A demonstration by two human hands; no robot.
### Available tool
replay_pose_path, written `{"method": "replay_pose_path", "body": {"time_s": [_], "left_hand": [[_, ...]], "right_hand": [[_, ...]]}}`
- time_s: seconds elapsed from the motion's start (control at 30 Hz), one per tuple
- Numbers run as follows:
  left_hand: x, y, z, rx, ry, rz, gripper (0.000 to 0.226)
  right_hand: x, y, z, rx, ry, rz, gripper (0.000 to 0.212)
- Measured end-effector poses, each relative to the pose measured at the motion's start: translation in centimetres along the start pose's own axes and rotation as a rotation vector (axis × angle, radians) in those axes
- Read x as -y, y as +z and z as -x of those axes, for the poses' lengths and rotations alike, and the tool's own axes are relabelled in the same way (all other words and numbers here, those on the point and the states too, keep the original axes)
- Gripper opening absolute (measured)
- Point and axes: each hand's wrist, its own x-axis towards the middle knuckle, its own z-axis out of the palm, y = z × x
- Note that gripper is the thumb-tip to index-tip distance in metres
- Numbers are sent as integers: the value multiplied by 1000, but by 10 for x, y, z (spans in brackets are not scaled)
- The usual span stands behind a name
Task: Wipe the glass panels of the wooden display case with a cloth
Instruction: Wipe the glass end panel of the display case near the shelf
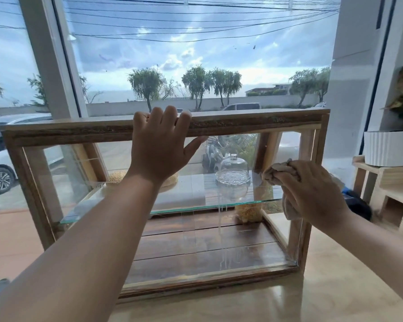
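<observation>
A wooden display case (242, 123) with glass panels stands on a pale counter in front of a big window. My left hand (159, 145) rests on its top rail, fingers hooked over the top edge and thumb spread along the underside of the rail. My right hand (312, 189) grips a bunched beige cloth (279, 173) and presses it against the front glass panel (196, 228) near the case's right side. Liquid streaks run down the glass below the middle. Inside, a glass dome dish (233, 177) sits on a glass shelf (184, 201).
A white ribbed planter (389, 147) with a plant sits on light wooden crates (393, 196) to the right of the case. A dark blue object (358, 205) lies behind my right hand. Straw-coloured items sit inside the case. The pale counter (312, 298) spreads in front.
</observation>
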Motion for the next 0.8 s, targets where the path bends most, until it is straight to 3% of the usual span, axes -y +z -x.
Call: {"method": "replay_pose_path", "body": {"time_s": [0.07, 0.2, 0.3, 0.43, 0.57, 0.63, 0.8], "left_hand": [[0, 0, 0, 4, 0, -2, 59], [0, 0, 0, 8, 3, -6, 59], [1, 0, 0, 7, -2, -6, 59], [0, 0, 1, 15, -4, -1, 59], [0, 0, 0, -7, -4, 16, 57], [-1, 0, 1, -11, -5, 18, 56], [-1, 1, 0, -10, -5, 11, 57]], "right_hand": [[-5, -7, -25, -77, 30, 1, 21], [-2, -7, -62, -141, 56, 63, 21], [5, 1, -44, -111, 6, 38, 32], [9, 0, -24, -4, -143, 10, 30], [11, -20, -64, -136, 37, 25, 14], [15, -22, -78, -152, 25, 40, 8], [32, -2, -47, -34, -36, -65, 31]]}}
